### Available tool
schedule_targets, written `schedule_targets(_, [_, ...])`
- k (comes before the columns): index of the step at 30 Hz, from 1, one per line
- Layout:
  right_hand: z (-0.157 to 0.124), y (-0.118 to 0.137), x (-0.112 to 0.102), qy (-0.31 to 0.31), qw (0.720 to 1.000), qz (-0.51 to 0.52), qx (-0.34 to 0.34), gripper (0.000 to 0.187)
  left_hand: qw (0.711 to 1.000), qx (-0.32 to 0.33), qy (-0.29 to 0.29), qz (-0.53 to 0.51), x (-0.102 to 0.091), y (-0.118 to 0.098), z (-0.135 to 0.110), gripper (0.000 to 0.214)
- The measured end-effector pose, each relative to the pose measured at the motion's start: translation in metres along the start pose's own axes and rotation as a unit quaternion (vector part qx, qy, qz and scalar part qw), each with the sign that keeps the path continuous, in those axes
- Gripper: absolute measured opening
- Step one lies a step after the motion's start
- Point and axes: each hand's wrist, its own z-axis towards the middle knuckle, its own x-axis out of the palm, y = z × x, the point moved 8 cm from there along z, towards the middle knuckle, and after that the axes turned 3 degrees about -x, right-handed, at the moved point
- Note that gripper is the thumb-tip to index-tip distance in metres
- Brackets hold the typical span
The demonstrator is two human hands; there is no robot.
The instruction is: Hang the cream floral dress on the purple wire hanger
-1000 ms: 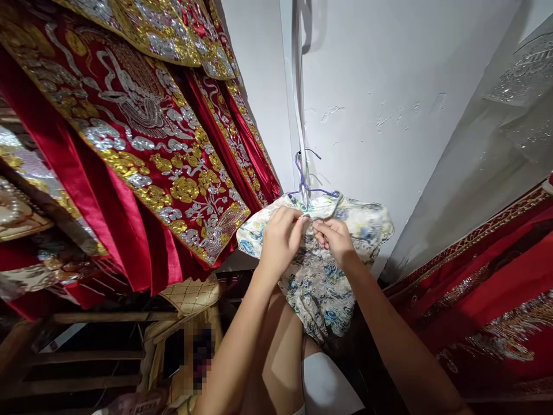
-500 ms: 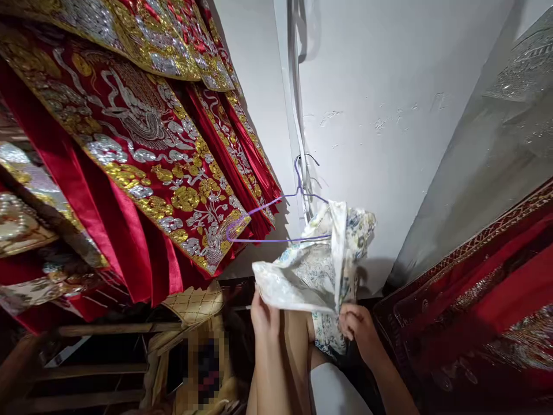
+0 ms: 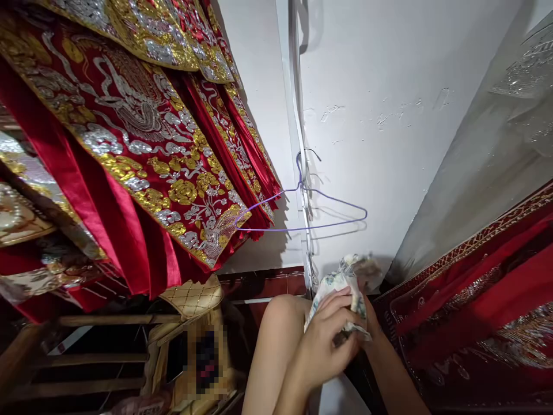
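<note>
A white garment with a blue and yellow floral print [image 3: 339,282] is bunched up low against the wall, above my lap. My left hand [image 3: 330,340] is closed over its near side, fingers curled across the cloth. Behind it, my right hand [image 3: 371,323] holds the garment from the right; its fingers are largely hidden by cloth. Part of the garment's top is blurred. A purple wire hanger [image 3: 276,229] hangs bare from a white strip on the wall, above my hands.
Red robes with gold and silver embroidery [image 3: 184,190] hang at left, touching the hanger's left end. Below them stands a bamboo chair [image 3: 121,319]. On the right are a red sequinned garment [image 3: 488,323] and clear plastic covering [image 3: 458,190]. My bare knee [image 3: 280,323] is at bottom centre.
The garment has come off the hanger and moved down, from spread open to bunched. My left hand has crossed right to meet my right hand. The freed hanger has shifted slightly.
</note>
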Motion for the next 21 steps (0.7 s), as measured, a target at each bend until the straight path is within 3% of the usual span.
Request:
schedule_targets(3, [0.009, 0.016, 0.015, 0.057, 0.988, 0.114, 0.083, 0.077, 0.995, -0.001, -0.076, 0.064, -0.041, 0.0, 0.001, 0.026])
schedule_targets(5, [0.012, 0.033, 0.034, 0.137, 0.976, 0.11, 0.129, 0.062, 0.992, -0.035, -0.106, 0.063, -0.07, 0.011, 0.004, 0.038])
schedule_targets(7, [0.013, 0.049, 0.052, 0.228, 0.961, 0.031, 0.154, 0.042, 0.995, -0.06, -0.072, 0.045, -0.083, 0.024, 0.005, 0.046])
schedule_targets(9, [0.018, 0.068, 0.061, 0.286, 0.947, -0.087, 0.12, 0.023, 0.995, -0.085, -0.008, 0.055, -0.082, 0.04, 0.001, 0.05])
schedule_targets(10, [0.026, 0.081, 0.059, 0.281, 0.944, -0.157, 0.074, 0.014, 0.991, -0.104, 0.023, 0.078, -0.08, 0.049, -0.003, 0.05])
schedule_targets(12, [0.048, 0.111, 0.044, 0.204, 0.934, -0.289, -0.041, 0.01, 0.976, -0.153, 0.049, 0.149, -0.085, 0.067, -0.013, 0.045])
schedule_targets(14, [0.073, 0.139, 0.021, 0.092, 0.917, -0.365, -0.132, 0.015, 0.946, -0.206, 0.028, 0.248, -0.107, 0.08, -0.022, 0.036])
schedule_targets(16, [0.101, 0.153, -0.002, 0.014, 0.906, -0.382, -0.182, 0.03, 0.898, -0.255, -0.008, 0.358, -0.142, 0.086, -0.028, 0.03])
schedule_targets(19, [0.144, 0.146, -0.027, -0.043, 0.895, -0.389, -0.214, 0.051, 0.845, -0.29, 0.002, 0.45, -0.185, 0.086, -0.032, 0.019])
schedule_targets(21, [0.167, 0.122, -0.035, -0.027, 0.897, -0.396, -0.196, 0.049, 0.855, -0.286, 0.022, 0.432, -0.198, 0.082, -0.033, 0.02])
